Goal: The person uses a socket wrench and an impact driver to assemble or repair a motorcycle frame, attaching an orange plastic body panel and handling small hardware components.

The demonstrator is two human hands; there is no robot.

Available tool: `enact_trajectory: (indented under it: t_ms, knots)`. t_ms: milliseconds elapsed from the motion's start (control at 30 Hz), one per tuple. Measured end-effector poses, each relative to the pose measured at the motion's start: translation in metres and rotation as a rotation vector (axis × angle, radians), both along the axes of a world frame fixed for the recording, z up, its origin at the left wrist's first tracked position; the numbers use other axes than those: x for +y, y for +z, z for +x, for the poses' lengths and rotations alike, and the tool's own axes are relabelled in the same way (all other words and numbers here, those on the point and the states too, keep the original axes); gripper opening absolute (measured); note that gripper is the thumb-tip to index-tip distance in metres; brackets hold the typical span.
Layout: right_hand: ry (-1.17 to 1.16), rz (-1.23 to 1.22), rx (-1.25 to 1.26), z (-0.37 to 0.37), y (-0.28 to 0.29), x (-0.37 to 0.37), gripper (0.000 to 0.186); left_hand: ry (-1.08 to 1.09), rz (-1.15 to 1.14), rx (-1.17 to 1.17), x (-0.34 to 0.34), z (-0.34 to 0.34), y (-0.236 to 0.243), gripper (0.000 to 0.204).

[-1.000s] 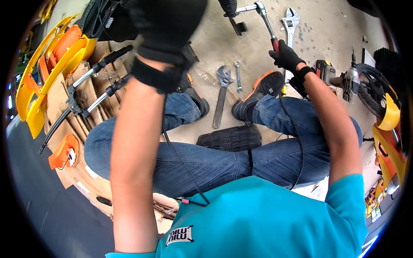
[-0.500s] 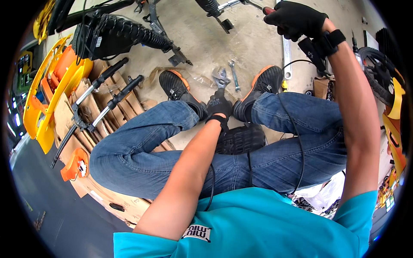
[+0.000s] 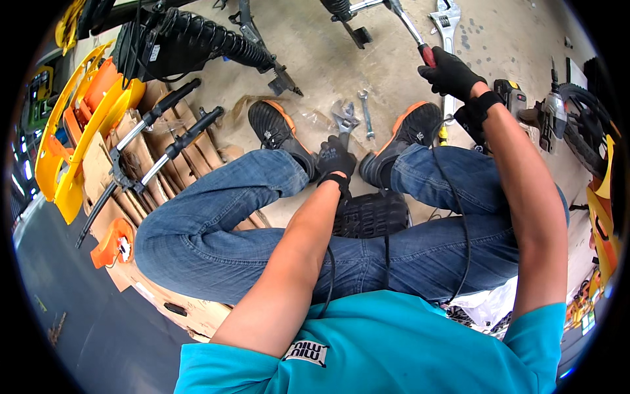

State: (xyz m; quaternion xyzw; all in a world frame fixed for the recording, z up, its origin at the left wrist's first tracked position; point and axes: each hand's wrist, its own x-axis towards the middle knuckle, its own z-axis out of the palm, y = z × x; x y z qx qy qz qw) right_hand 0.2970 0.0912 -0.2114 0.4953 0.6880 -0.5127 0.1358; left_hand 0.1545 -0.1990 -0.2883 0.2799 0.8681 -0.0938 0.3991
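Note:
My left hand [image 3: 336,159], in a black glove, is closed around the handle of an adjustable wrench [image 3: 344,117] low between my shoes. My right hand [image 3: 453,73], also gloved, grips the red handle of a ratchet wrench [image 3: 412,27]. Its metal shaft runs up and left to a head near the top edge, where a bright bar meets a black coil-spring part [image 3: 340,9]. A small combination wrench [image 3: 366,115] lies on the floor right of the adjustable wrench. Beyond my right hand rests a large adjustable wrench [image 3: 447,27].
Black coil-spring suspension [image 3: 226,43] stands at the upper left. Yellow panels [image 3: 62,190], flattened cardboard [image 3: 167,174] and fork tubes [image 3: 157,172] lie on my left. A power tool [image 3: 552,118] and a wheel [image 3: 584,125] are at right. A black cable [image 3: 453,190] crosses my right leg.
My right hand has come down toward me, swinging the red handle with it; more of the ratchet wrench shows. My left hand stays on the adjustable wrench. The view has shifted slightly.

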Motion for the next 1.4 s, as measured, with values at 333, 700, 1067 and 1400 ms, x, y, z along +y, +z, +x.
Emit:
enact_trajectory:
  t_ms: [333,700,1067,1400]
  knots:
    - [0.167,-0.11,0.084,-0.022,0.084,0.054,0.024,0.282,0.217,-0.106,-0.004,-0.006,0.022,0.049]
    - [0.1,-0.022,0.033,-0.019,0.072,0.05,0.032,0.741,0.545,-0.526,0.028,-0.014,0.105,0.033]
    - [0.074,-0.054,0.021,-0.018,0.073,0.043,0.033,1.092,0.72,-0.978,0.104,-0.052,0.079,0.041]
    - [0.036,0.0,0.075,-0.017,0.078,0.04,0.031,0.896,0.619,-1.145,0.112,-0.086,0.087,0.053]
